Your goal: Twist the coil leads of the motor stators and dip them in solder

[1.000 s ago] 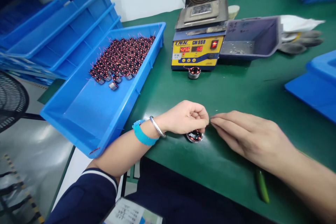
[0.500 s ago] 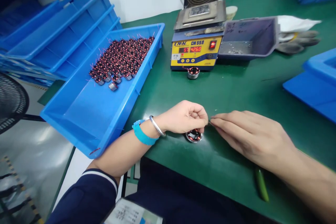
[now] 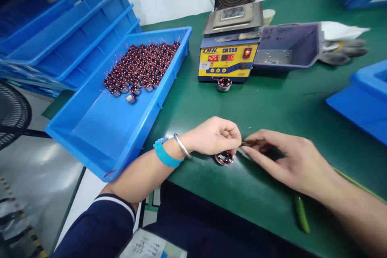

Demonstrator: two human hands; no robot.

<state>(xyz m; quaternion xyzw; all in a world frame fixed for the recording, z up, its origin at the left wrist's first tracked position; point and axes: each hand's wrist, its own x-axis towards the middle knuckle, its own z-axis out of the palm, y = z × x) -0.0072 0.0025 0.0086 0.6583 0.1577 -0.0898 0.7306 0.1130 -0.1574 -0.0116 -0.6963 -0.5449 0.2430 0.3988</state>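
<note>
My left hand (image 3: 218, 135) is closed in a pinch just above a small motor stator (image 3: 224, 158), a metal ring with copper windings lying on the green table. Its fingers hide the stator's upper edge. From the left fingertips a thin dark wire (image 3: 244, 144) reaches the fingertips of my right hand (image 3: 281, 155). The right thumb and forefinger pinch that wire, while the palm is hollow. Where the wire joins the stator is hidden. A second stator (image 3: 224, 84) stands farther back, in front of the yellow solder pot (image 3: 228, 59).
At the left, a blue tray (image 3: 99, 121) holds many stators; stacked blue bins (image 3: 69, 44) stand behind it. A purple-grey bin (image 3: 290, 46) and grey gloves (image 3: 344, 52) lie behind right. A green-handled tool (image 3: 301, 213) lies near my right forearm. Another blue bin (image 3: 363, 100) stands at right.
My right thumb has come away from the flat, closed fingers, so the right hand looks more hollow and the wire shows. My left hand stays almost in place over the stator.
</note>
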